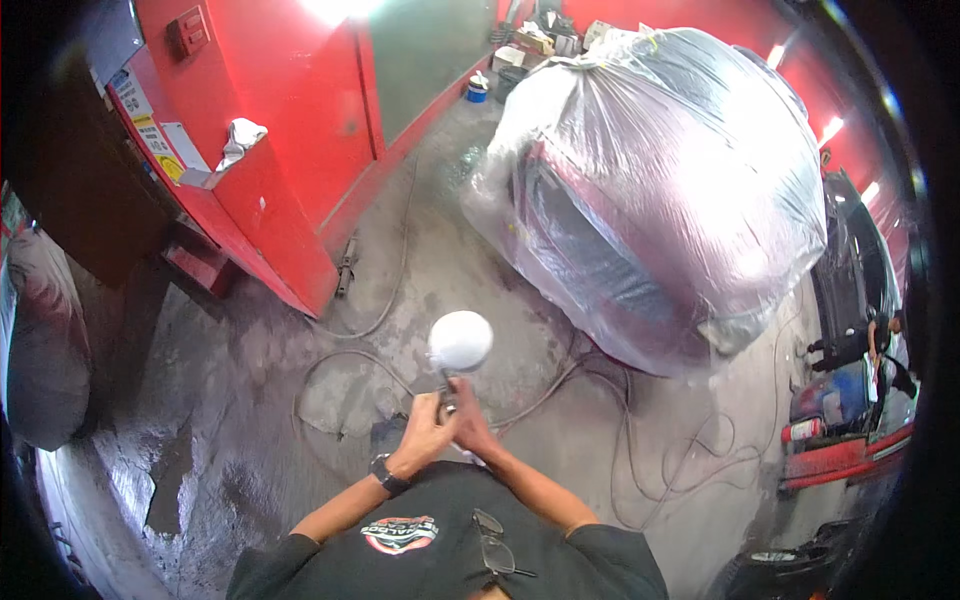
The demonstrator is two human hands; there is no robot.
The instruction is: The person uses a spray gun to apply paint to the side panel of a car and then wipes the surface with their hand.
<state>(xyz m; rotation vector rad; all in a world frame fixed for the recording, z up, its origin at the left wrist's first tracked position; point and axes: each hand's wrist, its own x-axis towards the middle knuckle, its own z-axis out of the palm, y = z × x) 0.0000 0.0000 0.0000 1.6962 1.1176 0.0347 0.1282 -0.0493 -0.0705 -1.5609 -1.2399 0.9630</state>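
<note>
A spray gun with a rounded white cup (461, 340) is held out in front of my body; its grey metal body shows only in part between my fingers. My right hand (472, 428) is wrapped around the gun's handle. Close against it, my left hand (425, 437) has its fingers curled onto the side of the gun, touching the right hand. What exactly the left fingertips grip is hidden. A dark watch (388, 474) sits on my left wrist.
A car under clear plastic sheeting (690, 200) stands ahead right. An air hose (625, 430) loops across the concrete floor (480, 270). A red wall (290, 110) and ledge rise at the left. At the far wall stands a blue can (477, 90); car parts lie at the right.
</note>
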